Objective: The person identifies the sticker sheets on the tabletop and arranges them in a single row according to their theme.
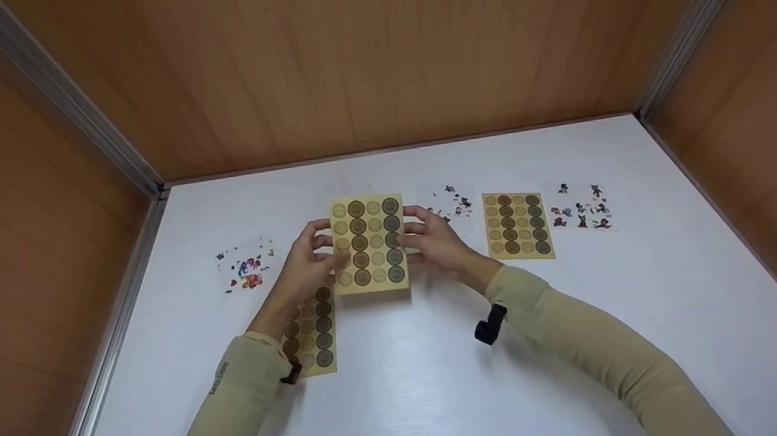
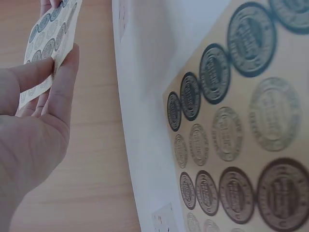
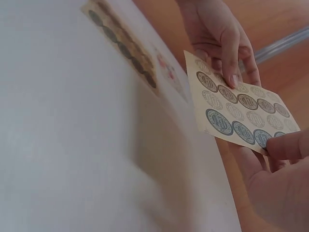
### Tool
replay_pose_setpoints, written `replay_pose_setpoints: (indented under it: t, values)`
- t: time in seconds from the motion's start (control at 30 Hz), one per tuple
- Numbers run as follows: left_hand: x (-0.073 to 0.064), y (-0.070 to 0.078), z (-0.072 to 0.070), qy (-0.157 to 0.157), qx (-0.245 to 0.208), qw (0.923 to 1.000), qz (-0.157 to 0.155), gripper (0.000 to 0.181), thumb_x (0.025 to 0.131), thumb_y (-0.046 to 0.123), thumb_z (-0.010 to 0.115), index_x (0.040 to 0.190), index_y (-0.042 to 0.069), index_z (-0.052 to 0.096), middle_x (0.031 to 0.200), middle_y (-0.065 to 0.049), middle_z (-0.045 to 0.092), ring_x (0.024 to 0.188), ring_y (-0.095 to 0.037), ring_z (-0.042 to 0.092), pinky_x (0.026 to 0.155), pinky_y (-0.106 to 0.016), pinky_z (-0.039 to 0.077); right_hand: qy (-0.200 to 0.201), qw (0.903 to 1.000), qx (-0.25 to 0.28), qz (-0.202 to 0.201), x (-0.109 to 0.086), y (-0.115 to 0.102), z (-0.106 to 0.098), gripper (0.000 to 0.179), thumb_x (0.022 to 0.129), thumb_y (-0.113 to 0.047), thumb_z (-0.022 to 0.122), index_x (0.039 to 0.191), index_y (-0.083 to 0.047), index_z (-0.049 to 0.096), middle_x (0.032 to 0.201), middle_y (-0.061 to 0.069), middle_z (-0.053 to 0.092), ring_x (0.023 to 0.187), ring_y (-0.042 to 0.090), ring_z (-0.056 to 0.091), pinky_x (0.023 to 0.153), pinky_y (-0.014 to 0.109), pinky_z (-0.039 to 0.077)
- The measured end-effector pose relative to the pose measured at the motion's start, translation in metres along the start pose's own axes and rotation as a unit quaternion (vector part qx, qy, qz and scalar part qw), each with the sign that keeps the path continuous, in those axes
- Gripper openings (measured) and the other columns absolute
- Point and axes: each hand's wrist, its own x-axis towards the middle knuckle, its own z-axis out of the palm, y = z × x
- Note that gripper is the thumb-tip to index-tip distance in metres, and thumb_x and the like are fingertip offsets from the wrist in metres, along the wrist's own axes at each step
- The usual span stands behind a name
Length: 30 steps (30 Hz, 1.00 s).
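Note:
Both hands hold up a tan sticker sheet [image 1: 368,243] printed with columns of round seals, lifted off the table with its shadow beneath. The left hand [image 1: 309,258] pinches the left edge, thumb on the printed face and fingers behind. On the opposite edge, the right hand [image 1: 439,242] pinches in the same way. A second sheet of round seals [image 1: 314,332] lies under the left forearm, partly covered by it; the left wrist view shows this sheet [image 2: 241,111] up close. In the right wrist view the held sheet [image 3: 241,104] is tilted between both hands.
Another seal sheet [image 1: 517,226] lies to the right on the white table [image 1: 401,395]. Clear sheets with small colourful stickers lie at the left [image 1: 248,265], behind the right hand [image 1: 456,203] and at the far right [image 1: 581,208]. Wooden walls [image 1: 377,61] enclose the table's back and sides.

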Motion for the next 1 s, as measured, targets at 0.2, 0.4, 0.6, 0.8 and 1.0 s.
replay_pose_setpoints:
  t: [0.2, 0.4, 0.6, 0.8, 1.0]
  values:
    - [-0.019, -0.011, 0.013, -0.016, 0.006, 0.9995, -0.028, 0.052, 0.095, 0.005, 0.069, 0.14, 0.014, 0.045, 0.11, -0.017, 0.06, 0.09, -0.03, 0.07, 0.073, -0.05, 0.063, -0.015, 0.9991, -0.039, -0.007, -0.017, 0.012, -0.013, 0.049, 0.096, 0.009, 0.059, 0.141, -0.01, 0.049, 0.117, 0.017, 0.066, 0.102, 0.029, 0.069, 0.092, 0.054, 0.057]
    - [-0.037, -0.021, 0.022, 0.003, 0.034, 0.9967, -0.073, 0.055, 0.093, 0.002, 0.071, 0.14, 0.014, 0.044, 0.107, -0.014, 0.061, 0.085, -0.027, 0.068, 0.066, -0.044, 0.064, -0.044, 0.9977, -0.052, 0.001, -0.031, 0.025, -0.02, 0.056, 0.096, 0.011, 0.055, 0.146, -0.01, 0.042, 0.12, 0.019, 0.058, 0.099, 0.032, 0.07, 0.092, 0.058, 0.055]
    - [-0.05, -0.019, 0.03, 0.012, 0.11, 0.9908, -0.078, 0.057, 0.094, 0.007, 0.071, 0.144, 0.011, 0.042, 0.109, -0.012, 0.061, 0.084, -0.025, 0.066, 0.064, -0.041, 0.063, -0.055, 0.9973, -0.048, 0.007, -0.038, 0.032, -0.021, 0.06, 0.095, 0.012, 0.056, 0.148, -0.008, 0.039, 0.119, 0.02, 0.056, 0.092, 0.033, 0.072, 0.087, 0.055, 0.059]
    - [-0.058, -0.019, 0.036, 0.014, 0.171, 0.9821, -0.079, 0.06, 0.094, 0.007, 0.071, 0.146, 0.007, 0.041, 0.106, -0.01, 0.062, 0.081, -0.022, 0.065, 0.064, -0.038, 0.062, -0.055, 0.9964, -0.063, 0.017, -0.043, 0.037, -0.022, 0.07, 0.094, 0.012, 0.057, 0.156, -0.011, 0.032, 0.125, 0.02, 0.053, 0.091, 0.032, 0.071, 0.085, 0.051, 0.06]
    - [-0.061, -0.021, 0.038, 0.01, 0.216, 0.9729, -0.082, 0.064, 0.094, 0.008, 0.071, 0.149, 0.004, 0.038, 0.099, -0.008, 0.062, 0.076, -0.019, 0.064, 0.061, -0.032, 0.058, -0.077, 0.9939, -0.073, 0.028, -0.049, 0.039, -0.021, 0.082, 0.094, 0.008, 0.063, 0.162, -0.007, 0.02, 0.144, 0.023, 0.045, 0.109, 0.034, 0.066, 0.09, 0.043, 0.06]
